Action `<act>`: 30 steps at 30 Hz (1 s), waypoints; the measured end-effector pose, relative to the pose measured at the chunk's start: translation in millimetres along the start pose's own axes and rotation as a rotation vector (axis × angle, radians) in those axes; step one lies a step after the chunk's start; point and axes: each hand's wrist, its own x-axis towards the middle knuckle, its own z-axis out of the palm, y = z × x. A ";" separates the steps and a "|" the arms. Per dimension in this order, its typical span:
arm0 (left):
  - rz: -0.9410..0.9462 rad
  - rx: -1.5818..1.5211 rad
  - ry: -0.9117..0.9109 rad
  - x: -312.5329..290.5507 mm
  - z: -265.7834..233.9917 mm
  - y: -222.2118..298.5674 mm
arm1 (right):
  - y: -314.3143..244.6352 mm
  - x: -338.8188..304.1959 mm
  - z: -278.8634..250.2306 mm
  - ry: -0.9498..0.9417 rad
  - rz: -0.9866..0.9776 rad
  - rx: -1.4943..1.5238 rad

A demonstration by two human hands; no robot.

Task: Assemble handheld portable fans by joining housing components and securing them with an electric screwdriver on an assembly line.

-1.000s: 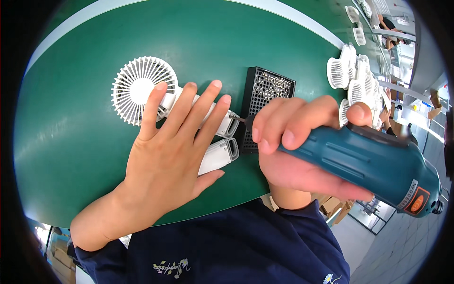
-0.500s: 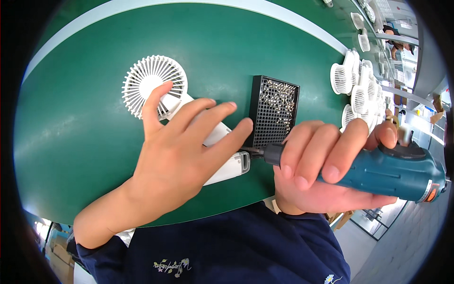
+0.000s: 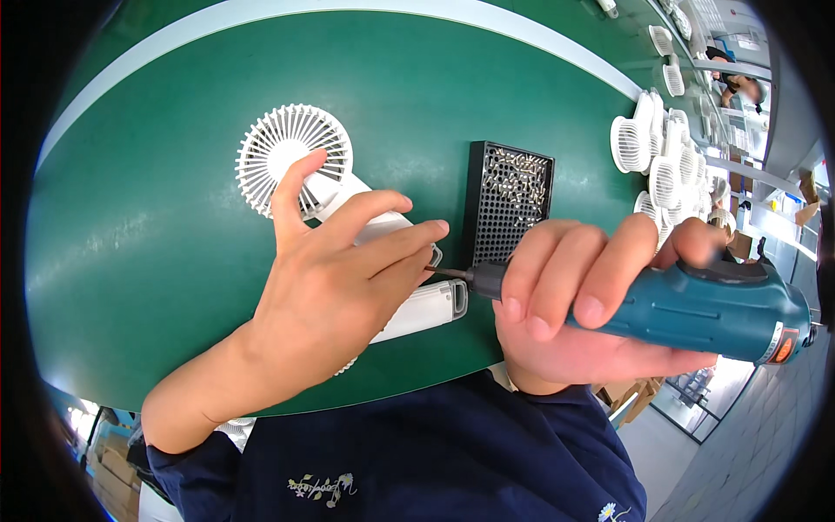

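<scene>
A white handheld fan [image 3: 335,187] lies on the green table, its slatted round head toward the far left. My left hand [image 3: 326,270] is over its handle with the fingers bent and apart, the little finger on the head's hub; the thumb is hidden. Beneath that hand lies a second white handle [image 3: 426,311], its loop-shaped end showing; a bit of white grille peeks out by the wrist. My right hand [image 3: 583,300] is wrapped round a teal electric screwdriver [image 3: 713,313]. Its bit [image 3: 450,272] points left, the tip by my left fingers at the first fan's handle end.
A black perforated tray [image 3: 511,200] with many small screws stands just beyond the screwdriver. White fans [image 3: 665,170] are heaped at the table's right side, and several more stand farther back. A person [image 3: 739,85] is in the distant right background.
The screwdriver has moved left, bringing its bit to the first fan's handle end. My left fingers have drawn in toward the bit. The fan sits slightly farther right.
</scene>
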 end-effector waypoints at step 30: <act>-0.052 -0.053 -0.109 -1.0 -3.2 -2.1 | 4.3 -11.6 -7.4 -0.212 0.088 -0.067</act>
